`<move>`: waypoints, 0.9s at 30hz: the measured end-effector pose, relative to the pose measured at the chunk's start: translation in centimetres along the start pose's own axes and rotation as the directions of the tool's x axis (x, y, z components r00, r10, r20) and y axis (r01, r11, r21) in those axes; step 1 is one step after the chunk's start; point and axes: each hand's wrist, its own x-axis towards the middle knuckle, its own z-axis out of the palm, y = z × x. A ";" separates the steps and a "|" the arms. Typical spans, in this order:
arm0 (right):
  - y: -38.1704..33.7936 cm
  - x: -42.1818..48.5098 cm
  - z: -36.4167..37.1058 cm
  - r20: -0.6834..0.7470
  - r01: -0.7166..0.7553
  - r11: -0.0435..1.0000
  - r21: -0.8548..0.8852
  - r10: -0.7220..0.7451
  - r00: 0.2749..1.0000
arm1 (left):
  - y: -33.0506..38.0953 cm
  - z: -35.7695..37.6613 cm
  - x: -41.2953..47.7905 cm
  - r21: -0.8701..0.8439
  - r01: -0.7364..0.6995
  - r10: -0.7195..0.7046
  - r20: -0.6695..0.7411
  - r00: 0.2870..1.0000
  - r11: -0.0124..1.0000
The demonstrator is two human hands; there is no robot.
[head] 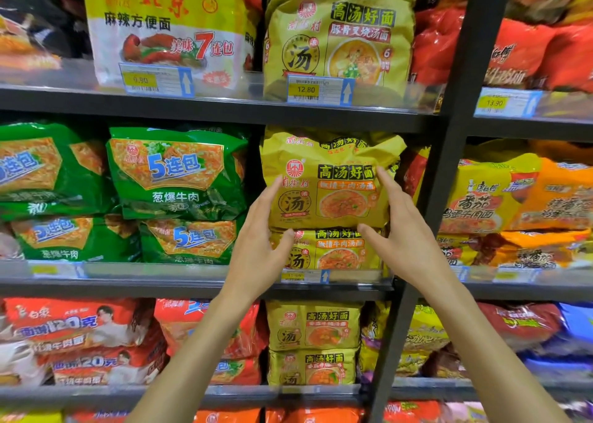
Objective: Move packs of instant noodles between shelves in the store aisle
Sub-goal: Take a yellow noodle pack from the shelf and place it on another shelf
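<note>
Dark metal shelving (211, 106) fills the frame. At its centre, a mustard-yellow plastic noodle multipack (330, 182) sits atop an identical pack (333, 249) on the middle shelf. The left hand (260, 239) and right hand (401, 226), fingers spread, cup its sides.

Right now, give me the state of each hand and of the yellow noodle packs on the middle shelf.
Left hand: open, fingers spread against the top yellow pack's left edge.
Right hand: open, fingers against that pack's right edge.
Top yellow pack: on the middle shelf, resting on another pack, held between both hands, crumpled at the top.
Lower yellow pack: lying flat on the shelf beneath it.
</note>
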 end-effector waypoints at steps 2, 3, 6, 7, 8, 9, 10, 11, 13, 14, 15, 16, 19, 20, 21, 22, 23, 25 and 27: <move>-0.1 -0.2 0.0 -0.004 -0.004 1.000 -0.007 0.004 1.000 | 0.1 -0.1 -0.2 0.001 0.005 -0.005 0.007 1.000 1.000; -0.1 -0.3 0.0 -0.005 -0.006 1.000 -0.008 0.006 1.000 | 0.0 -0.1 -0.2 0.002 0.011 -0.011 0.012 1.000 1.000; 0.1 -1.0 0.0 0.004 -0.016 1.000 0.005 0.016 1.000 | -0.2 -0.2 -0.7 -0.005 0.019 -0.019 0.021 1.000 1.000; 0.1 -1.4 0.0 0.013 -0.017 1.000 0.007 0.017 1.000 | -0.2 -0.2 -0.8 -0.005 0.023 -0.023 0.020 1.000 1.000; 0.2 -1.8 0.0 0.025 -0.020 1.000 0.004 0.020 0.999 | -0.2 -0.2 -1.0 -0.001 0.028 -0.028 0.019 0.999 1.000; 0.2 -2.2 0.0 0.037 -0.028 1.000 -0.003 0.028 0.999 | -0.2 -0.3 -1.2 0.009 0.031 -0.031 0.021 0.999 0.999; 0.3 -2.7 -0.1 0.050 -0.038 0.999 -0.020 0.039 0.998 | -0.2 -0.4 -1.5 0.026 0.031 -0.032 0.027 0.999 0.999; 0.3 -3.0 -0.2 0.064 -0.049 0.998 -0.049 0.052 0.997 | 0.0 -0.5 -1.7 0.049 0.030 -0.031 0.035 0.999 0.998; 0.3 -3.9 -0.6 0.108 -0.064 0.988 -0.138 0.079 0.991 | 0.3 -0.8 -2.2 0.130 0.015 -0.024 0.066 0.998 0.991; 0.1 -4.4 -0.9 0.139 -0.067 0.981 -0.183 0.093 0.986 | 0.5 -1.0 -2.6 0.183 0.007 -0.024 0.089 0.996 0.983; -0.1 -5.1 -1.3 0.178 -0.063 0.970 -0.234 0.106 0.978 | 0.8 -1.4 -2.9 0.242 -0.003 -0.026 0.117 0.993 0.970; -0.2 -5.8 -1.7 0.228 -0.047 0.953 -0.299 0.120 0.966 | 1.1 -1.9 -3.4 0.303 -0.019 -0.030 0.154 0.988 0.953; -0.9 -8.4 -2.9 0.379 0.017 0.875 -0.484 0.192 0.905 | 1.8 -3.5 -4.6 0.476 -0.095 -0.058 0.297 0.953 0.874; -1.0 -9.2 -3.2 0.413 0.035 0.846 -0.532 0.223 0.883 | 2.0 -4.0 -4.9 0.530 -0.117 -0.082 0.337 0.938 0.840; -1.2 -9.9 -3.4 0.439 0.048 0.818 -0.573 0.257 0.861 | 2.3 -4.2 -5.3 0.578 -0.135 -0.112 0.371 0.922 0.805; -1.3 -10.5 -3.6 0.458 0.054 0.797 -0.602 0.288 0.841 | 2.6 -4.3 -5.6 0.616 -0.153 -0.135 0.395 0.909 0.773; -1.3 -11.1 -3.8 0.475 0.053 0.782 -0.621 0.322 0.819 | 3.0 -4.4 -6.0 0.643 -0.169 -0.155 0.416 0.896 0.747; -1.4 -11.9 -4.5 0.508 0.024 0.772 -0.636 0.394 0.766 | 4.0 -4.2 -6.7 0.675 -0.212 -0.189 0.469 0.863 0.706; -1.6 -12.6 -5.4 0.522 -0.003 0.769 -0.639 0.437 0.732 | 4.9 -4.0 -7.3 0.705 -0.262 -0.215 0.511 0.832 0.659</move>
